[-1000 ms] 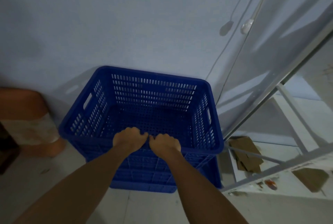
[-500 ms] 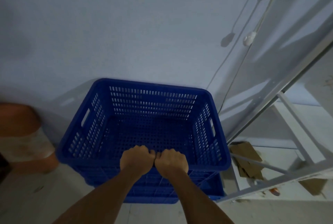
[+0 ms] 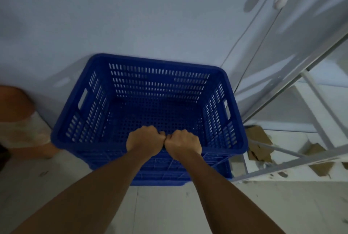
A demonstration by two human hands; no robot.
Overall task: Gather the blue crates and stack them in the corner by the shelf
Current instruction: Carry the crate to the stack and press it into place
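Seating top crate (image 3: 150,90) on stack, corner by shelf (image 3: 293,83).
Left hand (image 3: 145,140), right hand (image 3: 183,144) fisted on near rim; next, likely release.

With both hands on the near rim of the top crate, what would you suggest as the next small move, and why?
Probably let go. The left hand and right hand are fisted side by side on the near rim of the top blue crate, which already seems seated on the lower blue crate, with its far side near the wall and its right side near the shelf frame.
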